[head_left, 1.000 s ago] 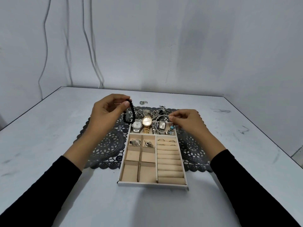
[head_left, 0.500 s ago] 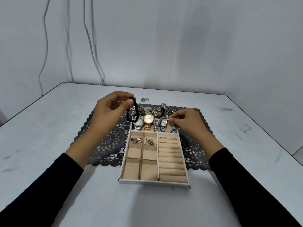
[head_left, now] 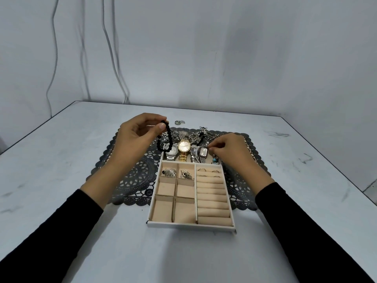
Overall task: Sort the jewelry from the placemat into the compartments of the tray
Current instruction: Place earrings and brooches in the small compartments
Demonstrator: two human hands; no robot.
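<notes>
Dangling from the left hand (head_left: 138, 135), pinched between thumb and forefinger, the black bead bracelet (head_left: 166, 139) hangs just below that hand's fingertips, over the silver watch (head_left: 171, 149) in the long back compartment of the tray (head_left: 191, 226). The right hand (head_left: 230, 148) has its fingertips drawn together beside the rectangular-faced watch (head_left: 203, 152), a turquoise charm (head_left: 214, 160) just under it; whether it pinches a fine chain I cannot tell. Done well, I judge, the loop is lowered slowly into free space beside the watches and allowed to pool before release, so nothing snags or spills onto the placemat (head_left: 132, 180).
</notes>
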